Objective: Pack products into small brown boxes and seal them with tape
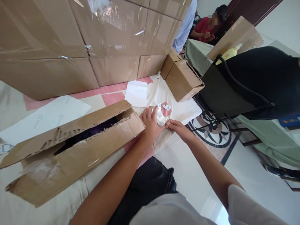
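Observation:
My left hand point(150, 121) is curled over a shiny white, rounded object point(161, 119) that looks like a roll, on the cloth-covered table. Much of it is hidden under the fingers. From the other side, my right hand point(175, 125) pinches at its edge, where a small label-like piece point(166, 120) shows. Whether that piece is still stuck to the roll, I cannot tell. Just beyond lie several small white paper scraps point(167, 107) on a pink patch of the cloth.
A long open carton point(93, 150) with something dark inside lies left of my hands. Taped cartons point(112, 37) form a wall behind. A smaller carton point(181, 78) stands at the back right, near white paper point(136, 93). Further right are a black chair point(225, 90) and other people.

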### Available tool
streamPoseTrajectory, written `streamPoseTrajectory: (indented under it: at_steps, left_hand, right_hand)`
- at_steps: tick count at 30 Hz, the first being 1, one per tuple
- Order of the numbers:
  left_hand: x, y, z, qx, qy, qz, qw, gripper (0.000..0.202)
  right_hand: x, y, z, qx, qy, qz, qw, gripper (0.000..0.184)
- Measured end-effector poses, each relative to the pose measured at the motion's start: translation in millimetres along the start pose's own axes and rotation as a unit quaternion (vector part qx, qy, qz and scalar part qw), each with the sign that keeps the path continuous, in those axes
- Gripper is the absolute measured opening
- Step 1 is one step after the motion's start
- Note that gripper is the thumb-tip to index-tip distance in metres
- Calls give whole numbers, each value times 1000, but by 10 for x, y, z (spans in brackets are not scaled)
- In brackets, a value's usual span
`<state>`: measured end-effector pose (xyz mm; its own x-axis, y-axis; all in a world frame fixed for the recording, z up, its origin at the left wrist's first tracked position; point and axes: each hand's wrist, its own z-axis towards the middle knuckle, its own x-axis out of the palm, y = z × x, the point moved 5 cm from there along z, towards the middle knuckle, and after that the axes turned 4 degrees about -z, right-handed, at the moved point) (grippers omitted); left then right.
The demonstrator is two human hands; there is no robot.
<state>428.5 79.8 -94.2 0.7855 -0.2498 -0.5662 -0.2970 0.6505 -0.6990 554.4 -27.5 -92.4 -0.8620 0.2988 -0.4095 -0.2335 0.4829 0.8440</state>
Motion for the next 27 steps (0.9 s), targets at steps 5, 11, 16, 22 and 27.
streamPoseTrajectory:
  at_steps: [5,11,16,22,27]
  left_hand:
    - [3,-2,8,-1,-2,22,1000,84]
    - [14,16,5,-9,14,32,999,89]
    - [18,10,-12,-3,21,31,999,88]
    - [-91,-76,-20,25,32,-24,999,83]
    - [-416,-343,-135,88,69,-154,982,35]
  right_hand:
    - [24,-4,40,-12,-1,-29,1000,36]
    - [25,-33,5,-100,-85,-90,987,31]
    - [87,-33,-164,-171,-136,-87,972,33]
    - [115,56,-407,-220,-213,-59,950,31]
    - [145,256,-634,-276,-246,-45,928,25]
